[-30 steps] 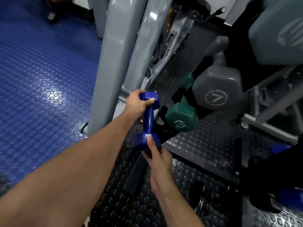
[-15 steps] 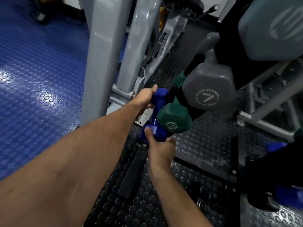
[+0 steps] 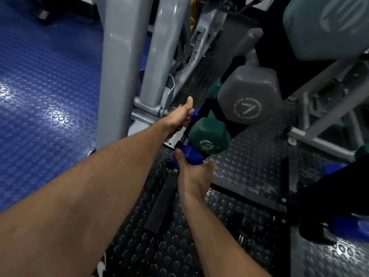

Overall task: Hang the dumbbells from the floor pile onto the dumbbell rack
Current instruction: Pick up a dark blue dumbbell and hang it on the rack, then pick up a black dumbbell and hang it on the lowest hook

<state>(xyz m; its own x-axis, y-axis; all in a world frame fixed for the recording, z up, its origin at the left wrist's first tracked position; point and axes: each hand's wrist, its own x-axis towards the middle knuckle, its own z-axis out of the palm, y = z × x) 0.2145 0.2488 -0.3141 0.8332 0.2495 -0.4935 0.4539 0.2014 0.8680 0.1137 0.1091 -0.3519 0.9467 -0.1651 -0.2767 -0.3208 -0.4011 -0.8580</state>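
A small blue dumbbell (image 3: 191, 156) sits in the lowest slot of the black dumbbell rack (image 3: 237, 127), right under a green dumbbell (image 3: 209, 138) marked 3. Above that hangs a grey dumbbell (image 3: 250, 102) marked 7. My right hand (image 3: 194, 172) grips the blue dumbbell's near head from below. My left hand (image 3: 180, 116) rests at its far head, thumb raised and fingers loose against it. The blue handle is hidden behind the green weight.
Two thick grey machine posts (image 3: 117, 64) stand just left of the rack, with a grey frame base (image 3: 151, 112) behind my left hand. More blue dumbbells (image 3: 351, 226) lie at the lower right. A large grey-blue weight (image 3: 327, 25) fills the top right. Blue studded floor (image 3: 44, 92) spreads to the left.
Both hands carried the blue dumbbell up and right from open air into the rack slot under the green one. My left thumb has lifted off its far head.
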